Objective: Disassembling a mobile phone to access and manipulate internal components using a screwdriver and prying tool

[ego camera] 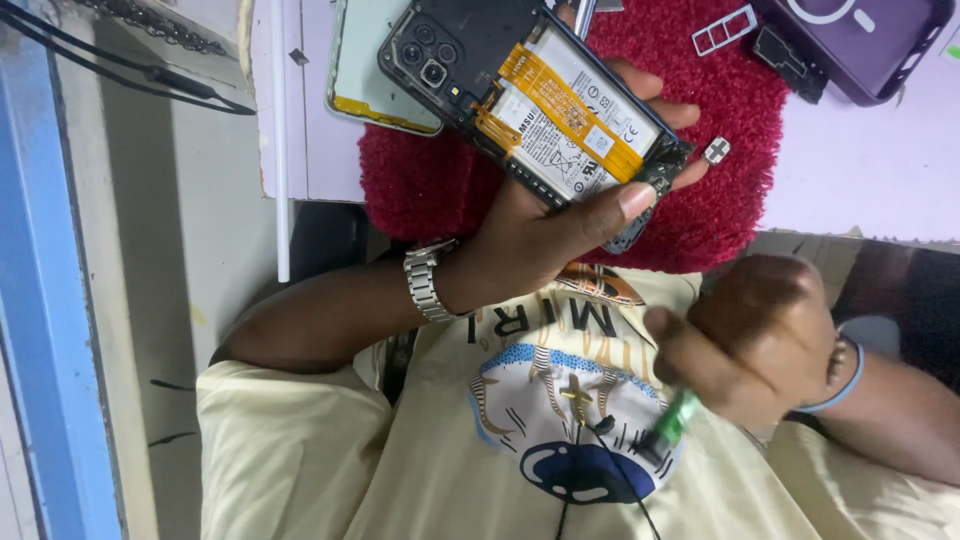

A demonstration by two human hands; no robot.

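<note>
Phone (540,105) w/ back off sits in my left hand (530,235), thumb clamping its edge, battery side up so the insides show. Right hand (760,335) is fisted round a green-handled tool (668,428). Red mat (690,215) on surface holds removed rear cover (372,62) and small parts.

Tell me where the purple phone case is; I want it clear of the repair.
In the head view the purple phone case lies at the top right corner on the pale table, beside the red mat.

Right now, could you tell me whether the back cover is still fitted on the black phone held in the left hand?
No, the black phone shows its bare battery, held by the left hand.
</note>
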